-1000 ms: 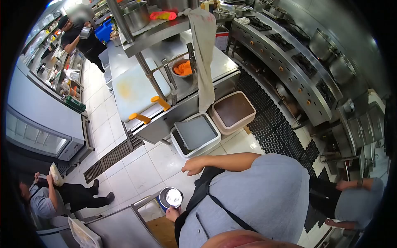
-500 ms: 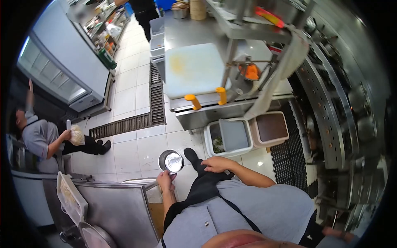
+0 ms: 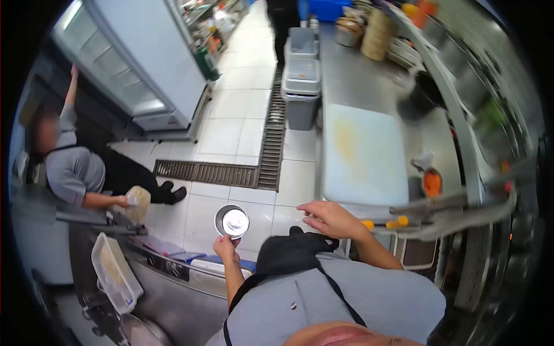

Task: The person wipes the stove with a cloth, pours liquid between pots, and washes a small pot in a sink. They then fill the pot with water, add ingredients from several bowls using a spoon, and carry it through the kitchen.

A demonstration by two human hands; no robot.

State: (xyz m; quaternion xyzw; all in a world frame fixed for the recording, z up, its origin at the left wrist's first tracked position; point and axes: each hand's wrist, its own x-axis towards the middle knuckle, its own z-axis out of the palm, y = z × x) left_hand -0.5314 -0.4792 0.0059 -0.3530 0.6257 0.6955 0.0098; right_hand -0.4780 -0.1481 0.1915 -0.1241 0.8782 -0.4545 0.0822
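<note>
We've turned, swinging the cutting board (image 3: 366, 155) round to one o'clock; at ten, our left hand (image 3: 225, 246) clamps the metal pot (image 3: 232, 221) by one side, so a jolt could tip it. Our right hand (image 3: 332, 220), fingers apart, holds nothing.

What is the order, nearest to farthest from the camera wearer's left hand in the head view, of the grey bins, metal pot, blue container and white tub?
1. Metal pot: held in the left hand.
2. White tub: to the left.
3. Grey bins: ahead, beside the worktop.
4. Blue container: farthest ahead, beyond the bins.
</note>
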